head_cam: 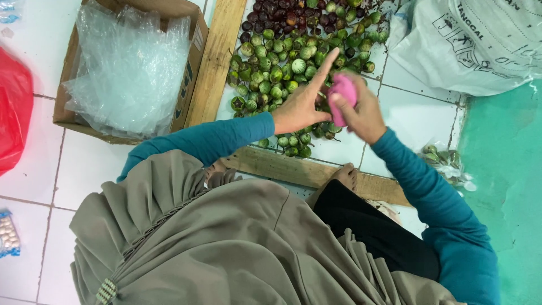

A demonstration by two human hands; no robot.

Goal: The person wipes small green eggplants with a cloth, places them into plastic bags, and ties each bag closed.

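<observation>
It looked like a produce-sorting spot on a white tiled floor (84, 169), perhaps a market stall: small green eggplants (276, 73) were heaped between wooden planks (217, 56), beside a plastic-lined cardboard box (130, 68) and a white sack (480, 39).

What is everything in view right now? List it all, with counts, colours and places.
green round fruits: too many to count, green, heaped on the floor between the planks
dark fruits: many, dark purple, top of the heap
pink thing: one, pink, in the right hand
wooden planks: two, light brown, left of and below the heap
cardboard box: one, brown, upper left, holding clear plastic bags
white sack: one, white, upper right
red bag: one, red, left edge
small bag of fruits: one, clear, right of the plank
left hand: one, forefinger stretched over the heap
right hand: one, gripping the pink thing
</observation>
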